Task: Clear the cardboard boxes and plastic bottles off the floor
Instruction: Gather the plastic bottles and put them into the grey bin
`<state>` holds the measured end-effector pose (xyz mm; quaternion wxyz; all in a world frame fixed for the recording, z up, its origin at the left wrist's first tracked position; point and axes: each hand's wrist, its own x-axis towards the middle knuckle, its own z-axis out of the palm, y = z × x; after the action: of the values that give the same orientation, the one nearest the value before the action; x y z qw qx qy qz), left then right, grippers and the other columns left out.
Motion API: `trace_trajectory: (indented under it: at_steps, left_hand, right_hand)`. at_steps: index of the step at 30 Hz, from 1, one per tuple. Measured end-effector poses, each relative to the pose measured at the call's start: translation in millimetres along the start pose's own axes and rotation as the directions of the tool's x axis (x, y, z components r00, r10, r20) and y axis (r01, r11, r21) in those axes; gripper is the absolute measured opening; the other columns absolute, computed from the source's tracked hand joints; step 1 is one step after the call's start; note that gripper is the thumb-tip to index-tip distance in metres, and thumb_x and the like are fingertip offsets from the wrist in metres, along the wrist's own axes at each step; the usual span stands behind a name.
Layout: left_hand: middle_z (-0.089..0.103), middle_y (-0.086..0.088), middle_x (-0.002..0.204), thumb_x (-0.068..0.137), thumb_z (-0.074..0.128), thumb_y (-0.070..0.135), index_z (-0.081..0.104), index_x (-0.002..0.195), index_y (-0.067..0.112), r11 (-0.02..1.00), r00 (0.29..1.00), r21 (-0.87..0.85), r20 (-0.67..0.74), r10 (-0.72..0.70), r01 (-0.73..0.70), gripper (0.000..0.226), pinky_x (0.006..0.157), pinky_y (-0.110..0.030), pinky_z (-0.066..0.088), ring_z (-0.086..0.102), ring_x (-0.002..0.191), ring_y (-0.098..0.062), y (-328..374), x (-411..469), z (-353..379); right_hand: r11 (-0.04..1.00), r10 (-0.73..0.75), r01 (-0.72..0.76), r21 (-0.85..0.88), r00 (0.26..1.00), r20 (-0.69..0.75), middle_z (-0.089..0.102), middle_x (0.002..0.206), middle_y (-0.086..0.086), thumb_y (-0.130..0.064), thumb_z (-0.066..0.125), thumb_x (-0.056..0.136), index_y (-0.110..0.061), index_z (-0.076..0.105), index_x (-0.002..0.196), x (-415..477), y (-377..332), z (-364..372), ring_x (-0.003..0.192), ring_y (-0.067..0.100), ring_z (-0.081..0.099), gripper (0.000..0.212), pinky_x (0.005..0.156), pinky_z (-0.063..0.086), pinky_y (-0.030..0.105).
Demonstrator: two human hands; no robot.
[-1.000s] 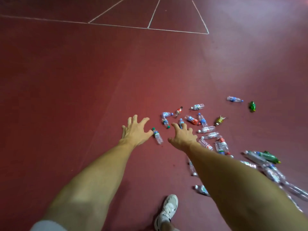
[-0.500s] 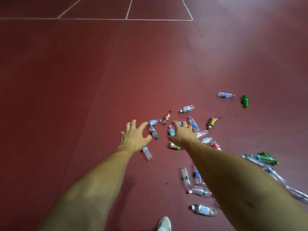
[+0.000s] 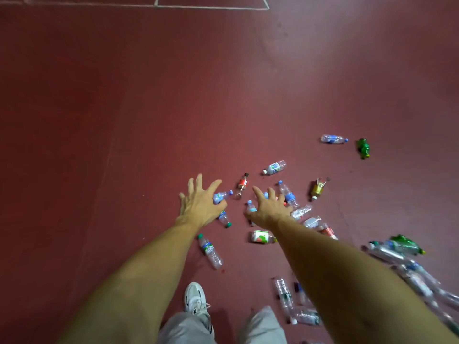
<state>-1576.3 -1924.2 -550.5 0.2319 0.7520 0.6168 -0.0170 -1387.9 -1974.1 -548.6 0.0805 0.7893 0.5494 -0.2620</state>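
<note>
Reaching over the floor (image 3: 111, 125), the left hand (image 3: 198, 207) hangs just left of the red-label bottle (image 3: 243, 184), fingers spread above a blue-label bottle (image 3: 221, 195), and the right hand (image 3: 267, 209) hangs just right of it, fingers spread above a blue-cap bottle (image 3: 251, 206); I cannot tell whether either touches. Other bottles lie on the floor right of and nearer than the red-label bottle, a green bottle (image 3: 363, 148) well to its right, a white shoe (image 3: 195, 297) nearer the person
</note>
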Motion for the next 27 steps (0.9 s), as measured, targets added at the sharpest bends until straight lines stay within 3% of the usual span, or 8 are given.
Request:
trace_trajectory:
  at_steps: [8,17,21,27]
  left_hand:
    - [-0.001,-0.010,0.166,0.091,0.054,0.048,0.029,0.150,0.046,0.998,0.995,0.015,0.086,0.059,-0.061,0.063,0.116,-0.062,0.018,-0.003,0.152,-0.033,-13,116,109]
    - [-0.005,-0.007,0.166,0.090,0.055,0.057,0.025,0.152,0.048,0.986,0.983,0.122,0.158,0.096,-0.116,0.069,0.116,-0.064,0.019,-0.004,0.152,-0.032,-55,277,391]
    - [-0.005,-0.007,0.167,0.090,0.054,0.061,0.022,0.152,0.050,0.982,0.981,0.142,0.165,0.104,-0.128,0.071,0.116,-0.064,0.015,-0.004,0.153,-0.033,-93,321,496]
    - [-0.006,-0.005,0.167,0.088,0.055,0.062,0.022,0.152,0.051,0.981,0.988,0.169,0.133,0.078,-0.100,0.072,0.117,-0.061,0.017,-0.004,0.153,-0.028,-145,367,545]
  right_hand:
    - [0.999,0.032,-0.032,0.013,0.998,0.056,0.003,0.164,-0.001,-0.063,0.059,0.087,-0.046,0.004,0.156,128,32,89,0.146,0.036,0.013,0.089,0.109,0.027,0.061]
    - [0.988,0.147,-0.151,0.031,0.984,0.105,0.005,0.165,0.002,-0.066,0.062,0.084,-0.044,0.001,0.157,319,142,337,0.147,0.039,0.012,0.098,0.111,0.024,0.065]
    - [0.990,0.123,-0.127,0.060,0.991,0.060,0.004,0.164,0.003,-0.065,0.061,0.085,-0.038,0.003,0.159,401,164,423,0.147,0.040,0.011,0.098,0.111,0.023,0.068]
    - [0.994,0.107,-0.108,0.035,0.994,0.019,-0.003,0.166,0.005,-0.066,0.062,0.086,-0.042,0.001,0.158,469,181,472,0.149,0.040,0.006,0.097,0.112,0.021,0.069]
